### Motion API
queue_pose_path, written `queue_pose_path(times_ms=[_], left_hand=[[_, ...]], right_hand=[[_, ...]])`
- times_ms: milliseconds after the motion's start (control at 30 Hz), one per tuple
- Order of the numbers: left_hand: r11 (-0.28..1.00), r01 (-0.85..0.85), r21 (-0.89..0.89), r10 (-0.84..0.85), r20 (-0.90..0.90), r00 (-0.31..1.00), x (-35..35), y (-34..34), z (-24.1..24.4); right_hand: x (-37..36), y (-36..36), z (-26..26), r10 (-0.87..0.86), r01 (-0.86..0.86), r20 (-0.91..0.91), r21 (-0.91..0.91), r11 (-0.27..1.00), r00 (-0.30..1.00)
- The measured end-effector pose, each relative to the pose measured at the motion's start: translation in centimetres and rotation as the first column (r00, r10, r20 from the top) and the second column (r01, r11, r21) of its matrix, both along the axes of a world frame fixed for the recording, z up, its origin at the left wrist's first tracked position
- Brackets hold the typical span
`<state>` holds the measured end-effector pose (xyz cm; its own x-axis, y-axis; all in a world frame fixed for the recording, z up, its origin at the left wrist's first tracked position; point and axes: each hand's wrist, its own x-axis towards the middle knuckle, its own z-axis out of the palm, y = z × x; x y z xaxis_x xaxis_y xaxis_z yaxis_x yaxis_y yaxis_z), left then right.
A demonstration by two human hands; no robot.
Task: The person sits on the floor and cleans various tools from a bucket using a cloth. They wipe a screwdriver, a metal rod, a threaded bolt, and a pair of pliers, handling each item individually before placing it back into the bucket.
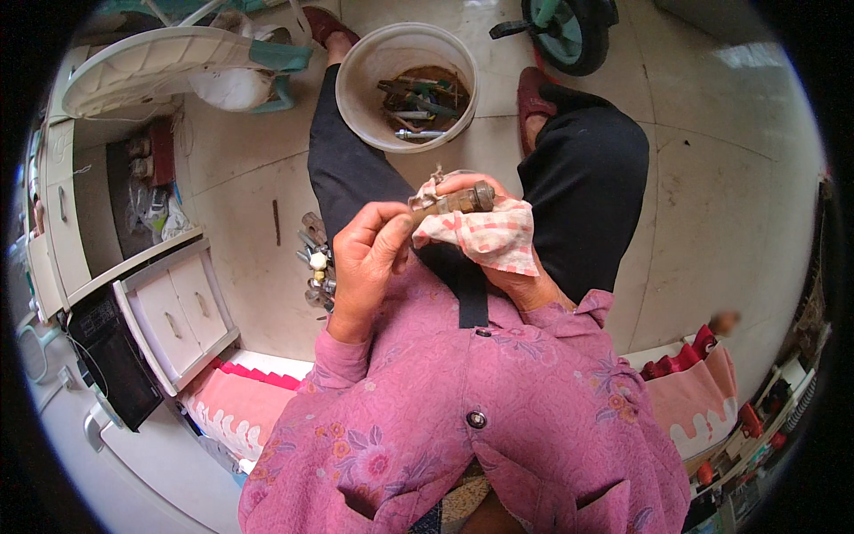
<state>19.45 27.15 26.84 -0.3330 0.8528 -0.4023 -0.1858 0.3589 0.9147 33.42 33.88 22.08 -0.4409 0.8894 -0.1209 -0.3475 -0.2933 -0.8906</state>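
Note:
In front of my lap, my left hand (373, 250) pinches the near end of a brown, tarnished, bolt-like metal fitting (457, 201). My right hand (470, 181) wraps a pink-and-white checked cloth (494, 233) under and around that fitting. The fitting's wider, ringed end sticks out of the cloth toward the right. Much of my right palm is hidden by the rag. Beyond my hands, between my feet, stands a white plastic bucket (363, 73) holding tools and metal parts, among them a shiny bolt (419, 134).
Several bolts and metal fittings (319, 260) lie heaped on the tiled floor beside my left forearm. A thin rusty strip (276, 222) lies farther left. A small wheel with a pedal (567, 33) stands beyond my right foot. White cabinets (177, 310) line the left side.

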Motion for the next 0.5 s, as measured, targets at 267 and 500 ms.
queue_pose_path(times_ms=[267,500], left_hand=[[0.997,-0.052,0.052,0.047,0.101,0.994,-0.4,0.2,-0.5],[0.994,-0.109,0.024,0.103,0.181,0.978,-0.3,0.5,-0.7]], right_hand=[[0.3,0.3,0.7,0.006,-0.010,0.124,0.037,0.999,0.992],[0.4,0.4,0.6,0.024,-0.032,0.171,0.045,0.998,0.985]])
